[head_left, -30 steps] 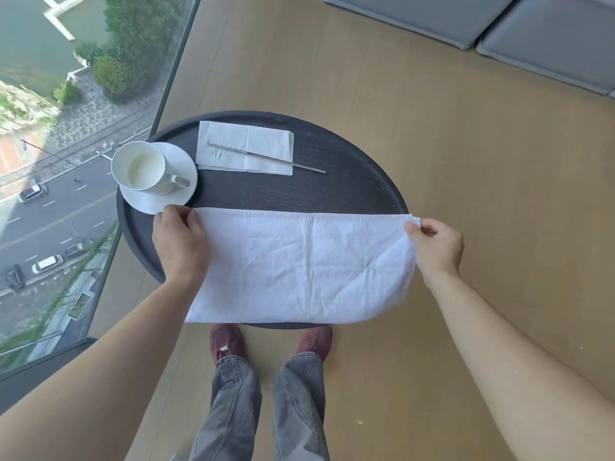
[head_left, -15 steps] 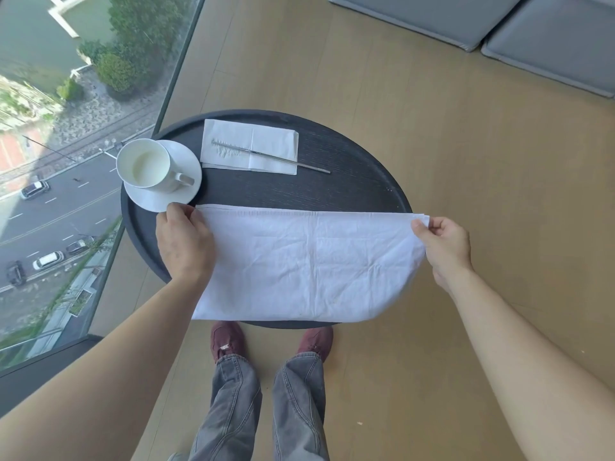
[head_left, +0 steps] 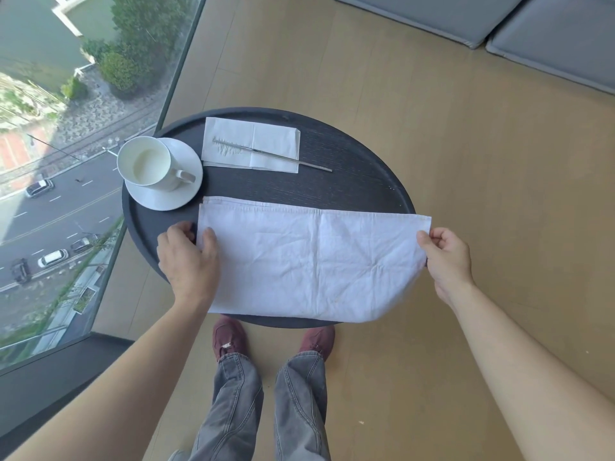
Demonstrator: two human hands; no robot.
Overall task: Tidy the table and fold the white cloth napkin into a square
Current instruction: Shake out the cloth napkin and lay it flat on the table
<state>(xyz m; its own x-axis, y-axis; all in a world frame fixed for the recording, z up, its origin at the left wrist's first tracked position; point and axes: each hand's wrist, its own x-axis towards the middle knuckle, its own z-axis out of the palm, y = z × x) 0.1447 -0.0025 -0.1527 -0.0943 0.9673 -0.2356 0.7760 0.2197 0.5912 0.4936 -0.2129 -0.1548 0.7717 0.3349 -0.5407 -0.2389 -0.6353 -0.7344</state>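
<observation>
1. The round black table (head_left: 359,181) holds everything.
2. The white cloth napkin (head_left: 299,261) lies on its near side, folded long.
3. The left hand (head_left: 188,261) presses flat on one end.
4. The right hand (head_left: 446,257) pinches the other end.
5. A cup (head_left: 146,163) stands on a saucer (head_left: 173,197).

One round dark tabletop (head_left: 359,181). One white cloth napkin (head_left: 306,261), folded to a long band, at 6 o'clock on the tabletop. One paper napkin (head_left: 266,141), at 12 o'clock. One thin metal utensil (head_left: 273,155), laid across the paper napkin; kind not discernible. One white cup (head_left: 149,163), on one white saucer (head_left: 159,197), both at 10 o'clock. Two hands: left hand (head_left: 189,261) at 8 o'clock, flat at the cloth's left end; right hand (head_left: 446,257) at 4 o'clock, pinching the cloth's right end. Two dark red shoes (head_left: 229,337), two grey trouser legs (head_left: 229,407). Two grey cushions (head_left: 432,11), on the floor at 1 o'clock.
</observation>
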